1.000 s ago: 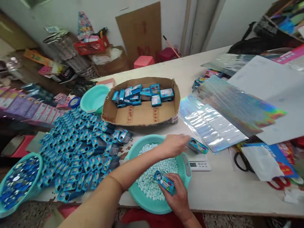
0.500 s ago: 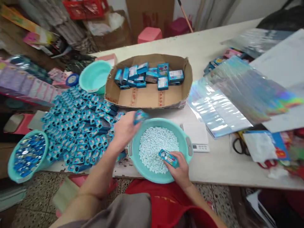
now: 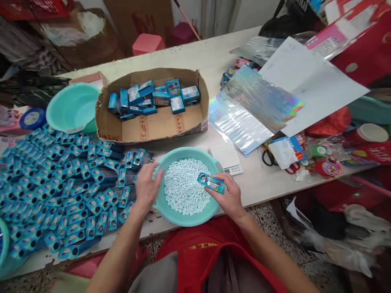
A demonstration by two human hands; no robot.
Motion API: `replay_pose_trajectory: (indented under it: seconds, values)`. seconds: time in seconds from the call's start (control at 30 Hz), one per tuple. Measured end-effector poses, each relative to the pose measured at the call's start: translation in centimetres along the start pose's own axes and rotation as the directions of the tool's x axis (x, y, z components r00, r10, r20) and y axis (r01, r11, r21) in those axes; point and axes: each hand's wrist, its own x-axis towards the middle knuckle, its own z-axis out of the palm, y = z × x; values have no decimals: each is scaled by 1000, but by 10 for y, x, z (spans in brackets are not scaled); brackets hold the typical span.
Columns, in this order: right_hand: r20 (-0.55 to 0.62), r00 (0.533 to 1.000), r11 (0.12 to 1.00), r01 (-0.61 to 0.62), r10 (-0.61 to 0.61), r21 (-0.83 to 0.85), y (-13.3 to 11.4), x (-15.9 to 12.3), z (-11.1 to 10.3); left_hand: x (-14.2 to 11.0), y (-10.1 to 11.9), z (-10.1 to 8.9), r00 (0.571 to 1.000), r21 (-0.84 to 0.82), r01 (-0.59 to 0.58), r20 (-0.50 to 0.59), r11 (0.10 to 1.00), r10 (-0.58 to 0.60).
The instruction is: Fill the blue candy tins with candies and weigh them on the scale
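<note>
In my right hand (image 3: 229, 194) is a small blue candy box (image 3: 210, 182), tilted above the basin, its fingers and thumb gripping the lower end. White candy shows at the round hole in the box's top. Beneath it stands a turquoise basin (image 3: 186, 223) holding many small pale candies (image 3: 183, 187). At the basin's left rim is my left hand (image 3: 148, 186), thumb and fingers apart, with no box visible between them. Just beside that hand begins a large spread of standing blue boxes (image 3: 76, 199) with round holes in their tops.
Behind the basin sits a cut-down cardboard carton (image 3: 159, 136) with several blue boxes inside. An empty turquoise basin (image 3: 71, 108) is left of it. To the right are a white scale (image 3: 225, 156), shiny holographic sheets (image 3: 259, 97), and black-handled scissors (image 3: 269, 158).
My left hand has moved down from near the carton to the basin's left rim, and the blue box it held no longer shows. My right hand still holds its box. The view has swung right.
</note>
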Motion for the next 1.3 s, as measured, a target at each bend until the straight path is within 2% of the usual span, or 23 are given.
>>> replay_pose_trajectory:
  seconds: [0.07,0.13,0.2,0.27,0.37,0.43,0.47,0.53,0.6,0.67,0.77,0.83,0.9,1.0,1.07,1.17,1.23,1.3]
  values:
    - [-12,1000,999,15,-16,-35,-5,8,-3,-4,41,8,983,-232,-170,23,958,180]
    - [-22,999,998,33,-35,-58,-8,11,-2,-9,78,20,962,-268,-256,20,929,271]
    - [-33,998,996,52,-55,-72,-11,11,0,-12,101,30,958,-269,-262,42,927,283]
    - [-40,997,995,63,-66,-80,-15,9,-1,-10,108,31,960,-339,-236,65,911,273]
    - [-79,996,997,35,-41,-69,-20,11,-13,-5,92,24,970,-454,-204,28,867,243]
    - [-170,985,999,-16,8,-46,-17,17,-25,-4,70,19,970,-402,-197,50,894,236]
    - [-231,972,999,-39,30,-33,-13,22,-32,-5,57,18,964,-341,-202,98,918,248]
    - [-343,937,997,-74,67,-7,6,34,-42,-5,35,17,940,-232,-212,216,949,263]
    - [-406,908,994,-106,102,14,35,48,-45,3,22,15,941,-190,-198,238,962,241]
    - [-426,893,988,-150,148,28,70,61,-40,28,22,12,970,-168,-180,135,969,204]
    - [-422,887,981,-193,187,30,112,76,-22,102,37,11,990,-73,-142,-22,987,140]
    - [-379,899,975,-215,220,55,126,78,-11,166,48,20,998,-22,-61,9,998,61]
    - [-341,905,967,-239,256,91,129,75,-10,226,55,38,992,41,71,104,997,-74]
    - [-357,888,957,-268,290,111,122,57,-28,287,60,74,937,23,286,202,958,-285]
    - [-395,863,948,-303,315,94,120,37,-51,305,60,97,916,1,348,212,938,-340]
    - [-429,813,906,-423,393,27,123,-2,-90,314,58,123,921,-46,349,204,936,-333]
    - [-455,767,855,-518,453,-21,129,-27,-112,319,55,136,926,-53,343,185,938,-328]
    - [-468,723,806,-591,509,-37,134,-46,-125,324,50,144,926,-13,340,178,941,-332]
